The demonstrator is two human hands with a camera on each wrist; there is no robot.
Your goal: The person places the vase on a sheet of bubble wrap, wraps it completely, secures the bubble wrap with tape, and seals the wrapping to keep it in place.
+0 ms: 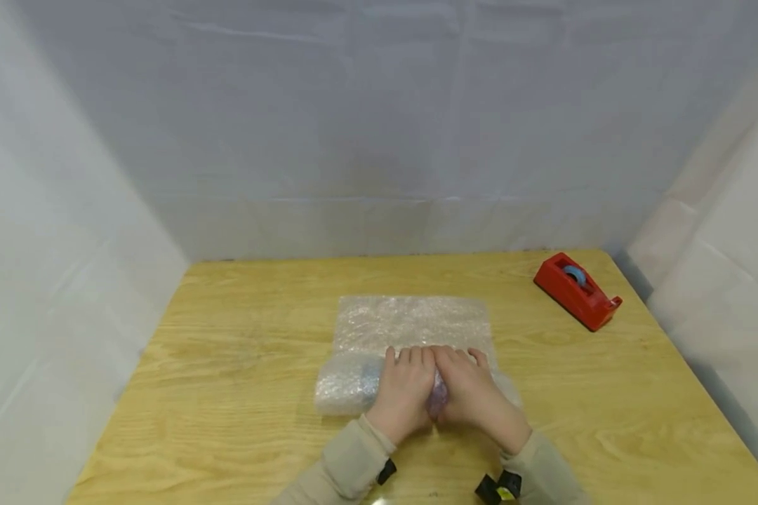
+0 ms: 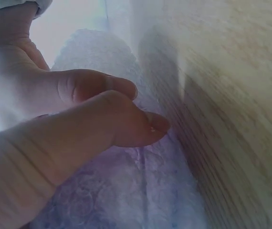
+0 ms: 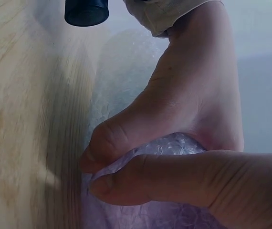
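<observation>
A roll of clear bubble wrap (image 1: 340, 387) lies across the table, with bluish and purple color showing through its layers; what is inside is hidden. Its unrolled sheet (image 1: 412, 319) stretches flat behind it. My left hand (image 1: 407, 394) grips the middle of the roll, fingers over the top. Right beside it, my right hand (image 1: 474, 394) holds the roll the same way, the two hands meeting at the fingertips. In the left wrist view the left thumb (image 2: 121, 117) presses on the near side of the wrap. The right thumb (image 3: 126, 183) does likewise in the right wrist view.
A red tape dispenser (image 1: 575, 291) with a blue-cored roll stands at the table's back right. The wooden table (image 1: 240, 337) is enclosed by whitish sheeting (image 1: 391, 140) at the back and both sides. Black devices (image 1: 499, 487) sit at the wrists.
</observation>
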